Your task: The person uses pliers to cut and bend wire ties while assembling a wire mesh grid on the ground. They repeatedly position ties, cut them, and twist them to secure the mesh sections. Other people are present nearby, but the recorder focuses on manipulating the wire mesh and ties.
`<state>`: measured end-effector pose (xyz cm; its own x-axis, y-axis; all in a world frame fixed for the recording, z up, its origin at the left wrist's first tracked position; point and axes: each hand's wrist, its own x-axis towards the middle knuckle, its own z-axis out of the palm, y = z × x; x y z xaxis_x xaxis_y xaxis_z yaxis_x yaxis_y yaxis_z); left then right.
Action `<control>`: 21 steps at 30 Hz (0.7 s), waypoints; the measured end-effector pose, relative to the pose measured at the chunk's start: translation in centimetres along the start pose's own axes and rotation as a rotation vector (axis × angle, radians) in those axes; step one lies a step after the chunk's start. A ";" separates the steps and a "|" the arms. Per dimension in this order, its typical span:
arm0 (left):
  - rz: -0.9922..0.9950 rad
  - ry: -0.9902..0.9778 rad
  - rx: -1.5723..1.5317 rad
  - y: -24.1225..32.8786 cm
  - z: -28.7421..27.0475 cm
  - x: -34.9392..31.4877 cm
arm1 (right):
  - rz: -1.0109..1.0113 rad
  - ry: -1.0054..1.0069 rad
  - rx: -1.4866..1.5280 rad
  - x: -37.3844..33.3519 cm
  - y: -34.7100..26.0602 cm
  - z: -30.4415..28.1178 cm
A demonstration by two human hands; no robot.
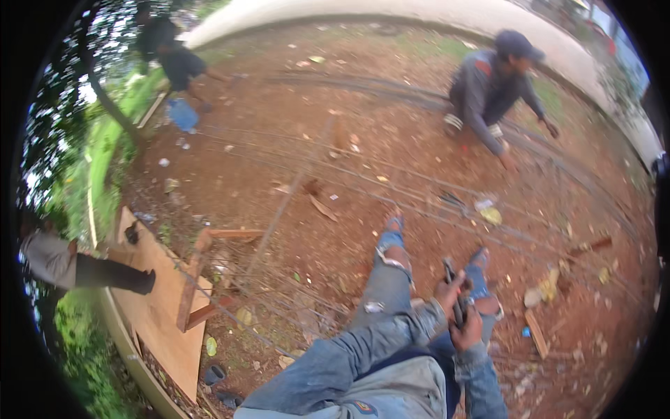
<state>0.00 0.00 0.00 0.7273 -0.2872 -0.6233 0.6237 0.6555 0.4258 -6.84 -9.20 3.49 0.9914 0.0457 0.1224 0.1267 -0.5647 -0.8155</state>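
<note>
In front of my lap, both my hands are closed around a dark metal pliers-like tool [458, 313]. My left hand [447, 293] grips its upper part, near the end that points away from me. My right hand [468, 331] wraps the lower part; fingers hide much of the tool, and its exact kind is blurred. My legs in torn jeans [388, 286] stretch out beneath the hands. Just beyond my feet, long thin steel bars [419, 206] run across the red soil.
A co-worker in a cap [481, 87] crouches far right, reaching down beside more bars [593, 178]. Another person [178, 63] is far left near a blue container [182, 115]. Someone stands by a plywood sheet [160, 307]. A wooden frame [190, 293] and a wood piece [536, 334] lie nearer.
</note>
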 end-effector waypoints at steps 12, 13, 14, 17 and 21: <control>-0.121 -0.087 0.853 -1.6 -6.0 12.0 | 0.606 -0.348 -1.389 15.8 12.4 -13.7; -0.086 -0.070 0.808 -1.5 -6.1 12.3 | 0.617 -0.371 -1.475 17.6 12.7 -13.8; -0.045 -0.044 0.764 -1.2 -6.5 12.8 | 0.657 -0.436 -1.492 19.8 11.9 -13.1; 0.044 0.001 0.621 -3.3 -9.6 16.3 | 0.605 -0.592 -1.664 22.8 12.9 -11.2; 0.019 0.013 0.475 -3.7 -9.7 17.3 | 0.602 -0.693 -1.654 23.1 14.9 -9.3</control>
<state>7.54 -0.65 -18.70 0.7382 -0.2679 -0.6191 0.6743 0.2673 0.6884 17.63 -24.26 -0.55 0.7754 -0.3924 -0.4948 0.0693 -0.7259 0.6843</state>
